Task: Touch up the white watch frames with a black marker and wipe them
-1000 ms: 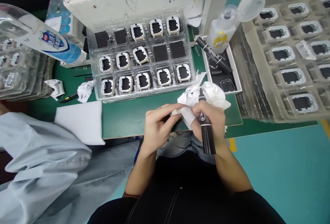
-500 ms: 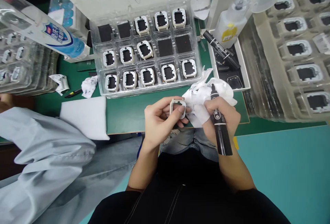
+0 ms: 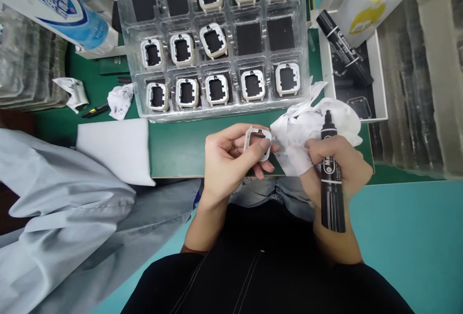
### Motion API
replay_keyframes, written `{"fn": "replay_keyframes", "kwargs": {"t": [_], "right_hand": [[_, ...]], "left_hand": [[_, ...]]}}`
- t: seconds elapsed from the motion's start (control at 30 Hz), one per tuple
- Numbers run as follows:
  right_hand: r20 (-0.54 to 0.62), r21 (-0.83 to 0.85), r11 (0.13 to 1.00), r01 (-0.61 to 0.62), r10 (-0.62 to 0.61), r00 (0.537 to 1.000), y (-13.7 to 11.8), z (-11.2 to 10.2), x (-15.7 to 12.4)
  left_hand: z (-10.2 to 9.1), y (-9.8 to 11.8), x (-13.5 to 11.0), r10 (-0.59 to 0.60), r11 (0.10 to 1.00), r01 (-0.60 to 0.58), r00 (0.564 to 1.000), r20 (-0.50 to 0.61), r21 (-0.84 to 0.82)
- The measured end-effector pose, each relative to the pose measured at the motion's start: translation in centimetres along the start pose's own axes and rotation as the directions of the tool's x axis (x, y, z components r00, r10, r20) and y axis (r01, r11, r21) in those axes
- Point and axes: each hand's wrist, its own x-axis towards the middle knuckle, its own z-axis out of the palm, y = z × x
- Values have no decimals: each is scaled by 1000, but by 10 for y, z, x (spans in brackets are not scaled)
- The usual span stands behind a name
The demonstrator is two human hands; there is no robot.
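Note:
In my left hand I pinch a small watch-case frame, white-rimmed with a beige side, thumb across its lower right part. My right hand is closed around a black marker, its dark tip pointing away from me and its thick end toward me. A white wipe is also in the right fingers, and it merges with a crumpled white cloth behind. The marker tip is apart from the frame. Beyond my hands, a clear plastic tray holds similar frames in its compartments.
A white box with more markers stands at the right, beside a white bottle and stacked trays. At left are a blue-labelled bottle, a folded white cloth and a neighbour's grey sleeve.
My view has shifted closer to the bench. My right hand, with marker and wipe, has moved right, farther from the left hand. The left hand still holds the frame.

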Motion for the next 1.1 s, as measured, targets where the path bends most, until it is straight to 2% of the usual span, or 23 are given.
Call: {"fn": "replay_keyframes", "kwargs": {"t": [0.13,0.23,0.5,0.67,0.97,1.1], "right_hand": [[-51,-44,995,-94,92,994,-9,2,4],[-37,-41,987,-152,151,988,-15,3,9],[81,30,990,-135,132,988,-15,6,15],[77,-28,991,-127,129,989,-14,6,15],[123,1,988,-154,152,981,-15,4,16],[105,19,988,-153,151,983,-15,3,14]], "left_hand": [[4,5,0,-26,999,26,1000,10,-28],[6,7,0,-16,1000,16,1000,12,-12],[10,4,-1,55,998,-55,998,8,21],[9,1,-3,88,992,-88,996,4,95],[8,-7,-4,195,941,-189,981,6,281],[10,-5,-3,177,932,-176,984,26,317]]}}
